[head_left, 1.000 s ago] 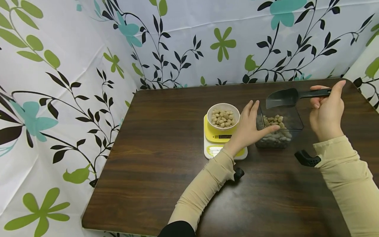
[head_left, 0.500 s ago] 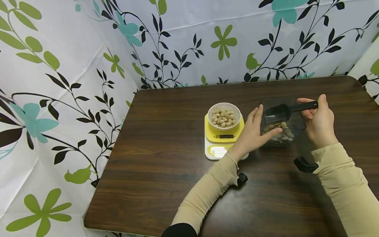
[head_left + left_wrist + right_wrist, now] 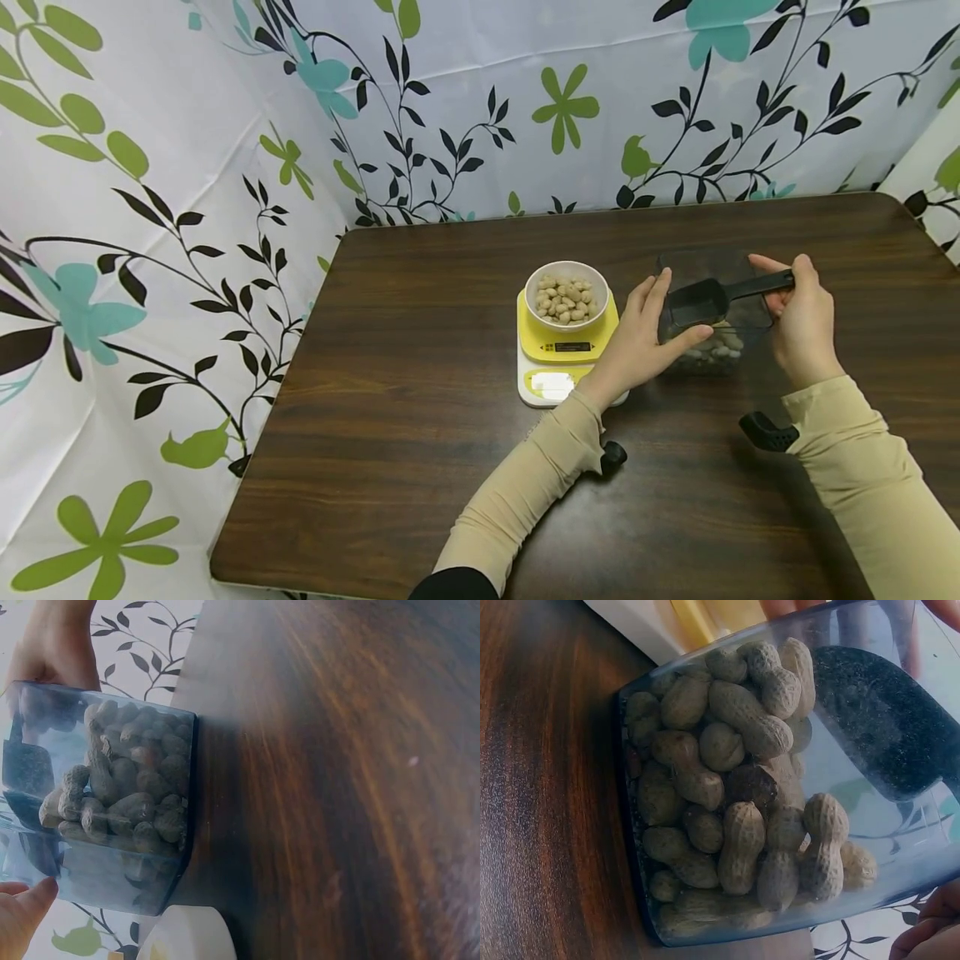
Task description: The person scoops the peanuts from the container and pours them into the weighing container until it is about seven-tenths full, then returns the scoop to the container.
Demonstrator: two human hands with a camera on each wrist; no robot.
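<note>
My right hand [image 3: 806, 329] grips the handle of a dark plastic scoop [image 3: 697, 302], whose blade is tilted down inside a clear bin [image 3: 795, 926]. Unshelled peanuts [image 3: 742, 847] fill the bin's lower part. In the right wrist view the blade [image 3: 885, 724] shows above them, with none visible on it. Straight fingers of my left hand [image 3: 637, 343] rest along the bin's left side, and the thumb lies at its front wall. Left of that hand, a white bowl [image 3: 531, 310] of peanuts stands on a yellow and white kitchen scale [image 3: 534, 346].
The bin and the scale stand close together on a dark wooden table [image 3: 420, 417]. A patterned curtain [image 3: 480, 75] hangs along the table's back and left edges. My left forearm [image 3: 525, 475] crosses in front of the scale's lower right corner.
My right hand has brought the scoop down and to the left, from above the bin to inside it. The left hand shifted slightly right, then held its place at the bin.
</note>
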